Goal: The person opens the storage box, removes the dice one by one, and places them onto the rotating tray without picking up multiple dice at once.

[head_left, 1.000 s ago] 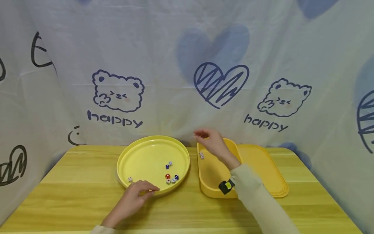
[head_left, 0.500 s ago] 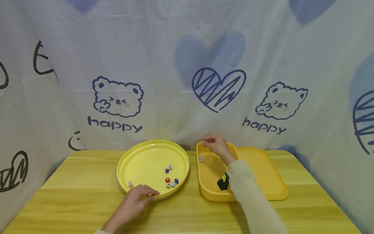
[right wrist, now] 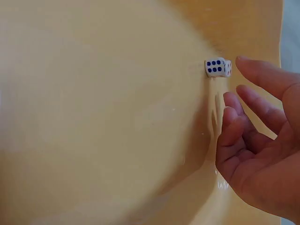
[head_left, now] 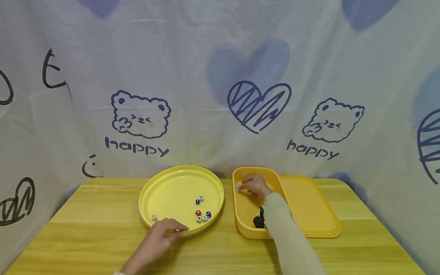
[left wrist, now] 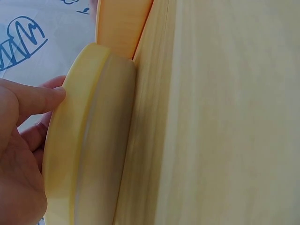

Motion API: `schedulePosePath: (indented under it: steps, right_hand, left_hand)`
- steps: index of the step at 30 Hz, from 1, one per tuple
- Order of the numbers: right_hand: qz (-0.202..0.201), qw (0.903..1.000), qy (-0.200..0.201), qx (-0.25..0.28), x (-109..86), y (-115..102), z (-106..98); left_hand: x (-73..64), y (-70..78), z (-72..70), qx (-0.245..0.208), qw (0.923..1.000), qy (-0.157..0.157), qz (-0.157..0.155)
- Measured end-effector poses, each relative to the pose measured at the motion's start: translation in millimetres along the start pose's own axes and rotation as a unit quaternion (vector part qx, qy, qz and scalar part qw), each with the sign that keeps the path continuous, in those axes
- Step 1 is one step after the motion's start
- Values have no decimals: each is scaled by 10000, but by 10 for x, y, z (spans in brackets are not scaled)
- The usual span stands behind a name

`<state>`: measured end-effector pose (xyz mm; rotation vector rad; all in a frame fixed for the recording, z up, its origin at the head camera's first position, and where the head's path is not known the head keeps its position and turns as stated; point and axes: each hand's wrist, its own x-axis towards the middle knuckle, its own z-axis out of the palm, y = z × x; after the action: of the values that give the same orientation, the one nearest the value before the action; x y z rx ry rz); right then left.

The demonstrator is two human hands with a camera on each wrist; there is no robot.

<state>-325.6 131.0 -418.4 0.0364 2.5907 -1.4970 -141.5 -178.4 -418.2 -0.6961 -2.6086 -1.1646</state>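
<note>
My left hand [head_left: 161,235] grips the near rim of a round yellow tray [head_left: 172,191]; in the left wrist view the thumb [left wrist: 54,99] lies on the outer wall. On the tray sit a red die [head_left: 198,213], blue dice [head_left: 208,214], and several white dice [head_left: 154,217]. Inside the orange box [head_left: 245,214], my right hand [head_left: 256,185] reaches toward white dice [head_left: 238,188] at the left wall. The right wrist view shows a gap between the thumb and index finger, beside a white die [right wrist: 215,68] with blue dots; nothing is held.
A flat orange lid [head_left: 313,206] lies on the wooden table [head_left: 86,229], to the right of the box and partly behind it. A printed white cloth [head_left: 192,76] hangs right behind the tray and box. A black wrist camera [head_left: 259,219] sits on the right wrist.
My right hand has come down from above the back of the box to the dice at its left wall. The left hand keeps its grip on the tray rim.
</note>
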Motion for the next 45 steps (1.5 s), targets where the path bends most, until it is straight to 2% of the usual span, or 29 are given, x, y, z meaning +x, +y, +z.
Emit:
schedulePosePath:
  steps: [3,6,11,15,16,19,22,23,26,31,37,43,45]
  right_hand:
    - [55,9998,-184,69,-3,13,23]
    - [-89,9998,-203,13,-18,26,46]
    - [-484,9976,-49,-483,-4,58,82]
    - [-646,9952,-87,-725,152,186,93]
    - [-877,9934,-127,-729,228,265,94]
    - [-1019,9904,-135,-922,304,318,90]
    - [-941,9898,-68,-1064,243,252,73]
    - [-740,9908,-39,-1129,185,187,63]
    - [-639,9915,-52,-1132,110,129,37]
    - [-550,9921,25,-1130,71,125,-5]
    - [-797,9898,318,-1139,97,172,-44]
    - [-869,9923,143,-868,81,108,-108]
    - [-1024,9906,103,-899,82,84,-133]
  left_hand:
    - [1,5,-5,56,10000,17,26]
    - [0,8,-7,70,10000,14,65]
    - [-7,8,-8,50,9999,50,125]
    - [-11,6,-12,21,9999,54,132]
    - [-11,6,-14,22,9999,51,123]
    - [-9,7,-19,27,10000,37,77]
    - [-6,8,-16,2,10000,10,16]
    - [-7,8,-13,-14,10000,-6,-7]
    - [-13,8,1,-54,10000,-14,-35]
    - [-20,4,17,-44,10000,15,-41]
    - [-15,0,14,-35,10000,12,-27]
    - [-9,7,-3,-48,9999,-28,-106]
    - [-10,5,-7,-64,9999,-44,-133]
